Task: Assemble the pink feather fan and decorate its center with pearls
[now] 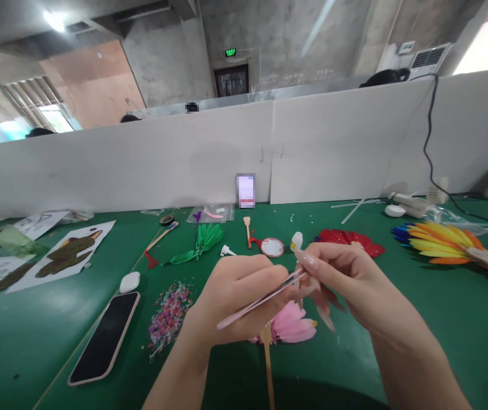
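Observation:
My left hand (pixel 237 299) is closed around a pink feather fan (pixel 292 326) whose wooden stick (pixel 268 364) hangs down toward me. My right hand (pixel 344 279) pinches a thin pink feather (pixel 261 299) that slants across my left hand's knuckles. Both hands meet just above the green table (pixel 440 319). A small white glue bottle (pixel 296 241) stands just behind my fingers, with its white cap (pixel 226 250) lying to the left.
A phone (pixel 106 336) and a white case (pixel 130 281) lie at the left, beside a heap of confetti bits (pixel 169 313). Green feathers (pixel 201 242), a red feather fan (pixel 352 239) and a rainbow feather fan (pixel 444 244) lie farther back. A white partition (pixel 184 159) closes the table's far side.

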The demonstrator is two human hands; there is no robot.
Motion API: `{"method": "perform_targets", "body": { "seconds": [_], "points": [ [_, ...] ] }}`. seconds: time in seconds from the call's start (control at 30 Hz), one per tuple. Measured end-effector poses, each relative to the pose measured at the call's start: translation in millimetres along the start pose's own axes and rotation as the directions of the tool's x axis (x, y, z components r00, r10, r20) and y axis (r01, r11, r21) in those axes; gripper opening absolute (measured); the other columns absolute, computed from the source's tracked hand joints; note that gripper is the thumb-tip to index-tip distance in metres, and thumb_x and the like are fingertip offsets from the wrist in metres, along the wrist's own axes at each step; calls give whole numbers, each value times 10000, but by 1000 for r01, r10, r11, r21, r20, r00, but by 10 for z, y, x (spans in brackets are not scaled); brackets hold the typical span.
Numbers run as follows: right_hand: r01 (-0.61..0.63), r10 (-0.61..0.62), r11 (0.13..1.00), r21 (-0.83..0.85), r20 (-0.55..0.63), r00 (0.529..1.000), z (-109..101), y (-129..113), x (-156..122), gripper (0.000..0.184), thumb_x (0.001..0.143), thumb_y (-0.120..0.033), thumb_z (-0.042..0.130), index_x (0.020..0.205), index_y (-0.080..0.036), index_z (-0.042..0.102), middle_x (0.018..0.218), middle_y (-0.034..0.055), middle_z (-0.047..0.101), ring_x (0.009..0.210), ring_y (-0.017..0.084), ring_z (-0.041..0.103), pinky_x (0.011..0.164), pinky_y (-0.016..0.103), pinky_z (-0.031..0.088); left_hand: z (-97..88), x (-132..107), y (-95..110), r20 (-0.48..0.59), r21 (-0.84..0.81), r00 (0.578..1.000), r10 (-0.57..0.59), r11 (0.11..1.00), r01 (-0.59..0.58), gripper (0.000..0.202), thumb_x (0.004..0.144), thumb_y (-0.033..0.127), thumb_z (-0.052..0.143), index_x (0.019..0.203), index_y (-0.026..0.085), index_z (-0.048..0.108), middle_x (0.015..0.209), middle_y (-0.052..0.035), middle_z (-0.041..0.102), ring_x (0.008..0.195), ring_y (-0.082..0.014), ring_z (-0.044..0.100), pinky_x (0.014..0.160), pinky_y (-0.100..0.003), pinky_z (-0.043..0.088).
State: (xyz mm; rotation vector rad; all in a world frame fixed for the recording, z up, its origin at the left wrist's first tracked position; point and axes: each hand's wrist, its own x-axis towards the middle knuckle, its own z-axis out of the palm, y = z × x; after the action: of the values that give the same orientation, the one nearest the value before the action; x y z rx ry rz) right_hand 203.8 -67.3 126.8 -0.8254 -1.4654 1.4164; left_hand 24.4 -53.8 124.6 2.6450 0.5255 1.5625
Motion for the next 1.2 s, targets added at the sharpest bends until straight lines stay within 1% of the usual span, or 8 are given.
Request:
{"method": "perform_targets", "body": {
  "seconds": [0.23, 0.33, 0.4, 0.5, 0.6, 0.73, 0.9, 1.2],
  "points": [
    [51, -85, 966, -253, -127, 988, -80, -46, 39, 402, 895, -482, 476, 715, -158, 634, 512, -1, 572, 421, 83, 534, 376, 190, 345, -31, 6, 15, -126, -119, 982, -138, 985, 124, 79, 827, 164, 591, 752, 157, 613, 600, 1, 582, 521, -81, 509, 466, -201, 396],
    [19, -226, 882, -470, -387, 894, -414, 39, 90, 355, 829, -519, 552, 812, -175, 638, 741, 53, 676, 556, 133, 610, 451, 226, 430, -67, 30, 21, -209, -209, 932, -297, 944, 254, 123, 848, 161, 571, 742, 177, 631, 540, 32, 527, 441, -50, 454, 416, -180, 363],
    [-91, -271, 756, -648, -436, 858, -746, 175, 120, 384, 751, -532, 630, 933, -193, 632, 879, 77, 691, 782, 217, 655, 653, 308, 508, -72, 44, 17, -269, -316, 874, -404, 895, 316, 158, 864, 201, 560, 729, 187, 640, 501, 42, 492, 381, -37, 406, 355, -171, 317],
    [-287, 54, 481, -828, -299, 953, -1212, 455, 179, 559, 634, -509, 721, 1089, -204, 612, 1099, 106, 650, 982, 291, 611, 848, 395, 471, -60, 53, -4, -343, -452, 786, -514, 824, 341, 176, 845, 281, 597, 702, 194, 651, 457, 48, 466, 333, -37, 371, 294, -172, 256],
    [-340, 428, 393, -854, -158, 890, -1440, 748, 303, 726, 551, -482, 768, 1174, -159, 582, 1097, 142, 646, 985, 304, 610, 834, 370, 472, -57, 51, -26, -359, -506, 740, -569, 785, 358, 175, 823, 307, 626, 692, 196, 660, 436, 51, 466, 320, -39, 377, 283, -174, 249],
    [-323, 512, 418, -849, -74, 856, -1442, 1079, 515, 792, 463, -519, 798, 1140, -149, 616, 876, 87, 685, 774, 273, 640, 682, 342, 478, -106, 38, -36, -365, -550, 706, -607, 752, 362, 182, 816, 300, 635, 674, 189, 658, 406, 61, 425, 308, -36, 350, 295, -192, 226],
    [-256, 473, 560, -788, 50, 880, -1402, 1318, 635, 499, 567, -556, 723, 853, -148, 701, 796, 56, 676, 784, 245, 611, 667, 298, 446, -186, 24, -59, -370, -600, 693, -618, 729, 329, 180, 816, 304, 637, 679, 191, 669, 409, 60, 442, 315, -31, 345, 325, -213, 207],
    [-147, 258, 835, -531, 141, 956, -1136, 927, 594, 507, 778, -543, 572, 1082, -138, 610, 948, 87, 673, 819, 206, 610, 650, 292, 488, -242, 34, -85, -329, -686, 638, -696, 641, 345, 176, 795, 310, 664, 663, 194, 659, 402, 66, 449, 313, -23, 327, 342, -222, 208]
  ]
}}
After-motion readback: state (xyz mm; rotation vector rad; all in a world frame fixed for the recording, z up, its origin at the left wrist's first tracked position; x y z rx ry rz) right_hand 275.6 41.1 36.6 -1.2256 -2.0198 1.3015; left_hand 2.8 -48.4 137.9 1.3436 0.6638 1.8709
